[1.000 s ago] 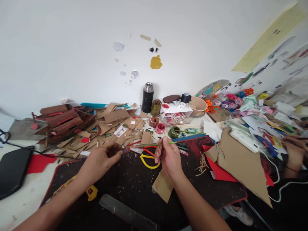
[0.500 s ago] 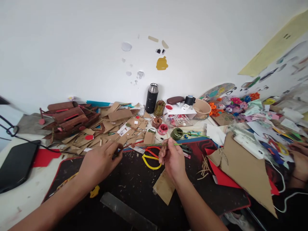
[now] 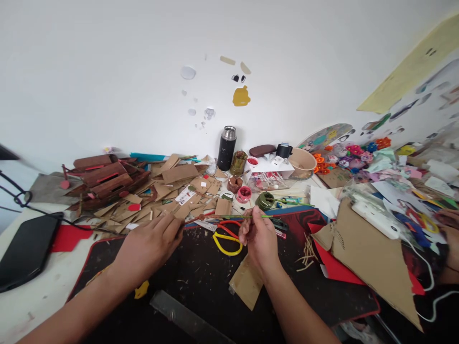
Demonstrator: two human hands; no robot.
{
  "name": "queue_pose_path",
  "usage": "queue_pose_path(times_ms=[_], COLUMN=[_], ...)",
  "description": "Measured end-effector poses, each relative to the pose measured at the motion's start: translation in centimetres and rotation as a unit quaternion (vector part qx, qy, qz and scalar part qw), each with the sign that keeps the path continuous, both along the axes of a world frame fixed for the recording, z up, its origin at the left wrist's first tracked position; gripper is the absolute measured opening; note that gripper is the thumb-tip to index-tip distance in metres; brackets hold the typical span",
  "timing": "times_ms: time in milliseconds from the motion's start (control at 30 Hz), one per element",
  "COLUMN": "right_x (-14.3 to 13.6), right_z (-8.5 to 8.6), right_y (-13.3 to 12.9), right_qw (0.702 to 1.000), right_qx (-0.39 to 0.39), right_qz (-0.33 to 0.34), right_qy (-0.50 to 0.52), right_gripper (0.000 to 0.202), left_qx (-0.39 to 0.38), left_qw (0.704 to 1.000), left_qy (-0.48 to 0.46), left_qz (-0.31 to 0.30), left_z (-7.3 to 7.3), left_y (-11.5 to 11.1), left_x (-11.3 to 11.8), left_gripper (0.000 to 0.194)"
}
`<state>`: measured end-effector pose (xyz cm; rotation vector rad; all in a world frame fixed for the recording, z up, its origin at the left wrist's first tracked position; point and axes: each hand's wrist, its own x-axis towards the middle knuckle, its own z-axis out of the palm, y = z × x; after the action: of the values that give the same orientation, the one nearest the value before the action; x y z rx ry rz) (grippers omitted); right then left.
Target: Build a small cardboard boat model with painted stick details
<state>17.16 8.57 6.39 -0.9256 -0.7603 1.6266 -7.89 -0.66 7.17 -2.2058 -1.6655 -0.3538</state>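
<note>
My left hand is closed, its fingers pinched on one end of a thin reddish-brown stick. The stick runs sideways toward my right hand, which is closed on its green end, with a short tip showing past the fingers. Below the stick, between the hands, lie scissors with yellow and red handles. A piece of brown card rests partly under my right wrist. Open pots of green paint and pink paint stand just beyond my right hand.
Cardboard scraps and a brown model fill the back left. A black flask stands by the wall. A clear ruler lies in front. A large cardboard sheet and part of another person's arm are at right.
My left hand's fingers have turned over and closed more flatly around the stick's end. My right hand has hardly moved. The whole view has shifted slightly.
</note>
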Motion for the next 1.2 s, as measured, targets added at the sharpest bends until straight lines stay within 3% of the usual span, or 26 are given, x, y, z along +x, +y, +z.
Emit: queue_pose_path(times_ms=[267,567,867,1200], right_x=[-0.9,-0.1,-1.3,0.5], right_z=[-0.2,-0.4,-0.6,-0.4], right_y=[-0.3,0.2,-0.3,0.0], right_qw=[0.999,1.000,0.999,1.000], right_qx=[0.006,-0.003,-0.007,-0.004], right_qz=[0.031,0.014,0.048,-0.002], right_qy=[-0.019,-0.014,-0.019,-0.001], right_gripper=[0.054,0.052,0.056,0.049], left_qx=[0.041,-0.003,-0.015,-0.041], left_qw=[0.996,0.999,0.999,0.997], left_qy=[0.045,0.003,-0.025,-0.070], left_qz=[-0.058,-0.040,-0.044,-0.021], left_z=[0.0,-0.5,-0.6,-0.9], left_y=[0.0,-0.3,-0.2,-0.2], left_x=[0.3,-0.7,0.0,-0.6], left_gripper=[0.039,0.038,0.041,0.038])
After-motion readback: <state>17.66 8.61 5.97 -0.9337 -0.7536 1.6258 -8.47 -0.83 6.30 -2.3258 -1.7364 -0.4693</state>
